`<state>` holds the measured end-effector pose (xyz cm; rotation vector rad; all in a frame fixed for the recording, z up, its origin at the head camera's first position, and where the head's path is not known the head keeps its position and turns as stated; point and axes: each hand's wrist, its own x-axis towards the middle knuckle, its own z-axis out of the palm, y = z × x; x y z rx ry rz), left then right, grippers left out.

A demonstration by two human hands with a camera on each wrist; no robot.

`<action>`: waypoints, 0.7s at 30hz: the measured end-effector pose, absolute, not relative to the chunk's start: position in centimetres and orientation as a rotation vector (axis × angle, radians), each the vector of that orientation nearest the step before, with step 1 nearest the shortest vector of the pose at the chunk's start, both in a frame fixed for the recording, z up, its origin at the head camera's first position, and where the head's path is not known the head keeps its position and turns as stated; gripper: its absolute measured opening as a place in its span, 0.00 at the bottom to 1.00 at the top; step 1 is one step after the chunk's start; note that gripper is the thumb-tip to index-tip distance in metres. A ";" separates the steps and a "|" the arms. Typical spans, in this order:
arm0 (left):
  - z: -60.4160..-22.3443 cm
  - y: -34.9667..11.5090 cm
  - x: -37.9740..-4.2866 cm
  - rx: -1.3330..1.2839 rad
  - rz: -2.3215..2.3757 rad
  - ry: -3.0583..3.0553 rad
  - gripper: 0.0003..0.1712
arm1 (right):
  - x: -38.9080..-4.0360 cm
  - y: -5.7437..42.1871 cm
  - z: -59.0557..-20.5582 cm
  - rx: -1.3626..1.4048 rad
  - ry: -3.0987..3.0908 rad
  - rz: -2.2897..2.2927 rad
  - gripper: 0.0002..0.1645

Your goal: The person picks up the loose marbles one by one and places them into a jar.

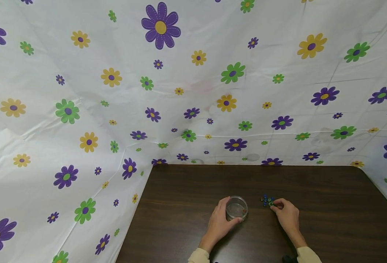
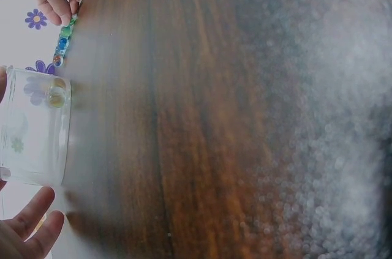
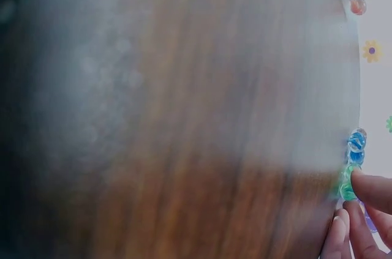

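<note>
My left hand holds a clear round container on the dark table, with the thumb on its near side and fingers on its far left side. A reddish marble shows inside. To the right, a small cluster of blue, green and brownish marbles lies on the tabletop. My right hand is at the near right edge of that cluster, pinching a green marble between thumb and fingertip. Beside it sit blue marbles. In the left wrist view the container stands upright, partly cut off.
The dark wooden table reaches back to a white cloth with purple, yellow and green flowers, which hangs behind and at the sides. A dark object shows at the bottom edge near the right sleeve.
</note>
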<state>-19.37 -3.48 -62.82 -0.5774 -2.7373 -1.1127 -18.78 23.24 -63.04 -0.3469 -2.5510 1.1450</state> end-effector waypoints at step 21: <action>-63.0 -3.5 -19.5 -0.582 -1.090 -2.742 0.48 | -19.0 23.2 -63.0 -0.383 -2.521 1.172 0.06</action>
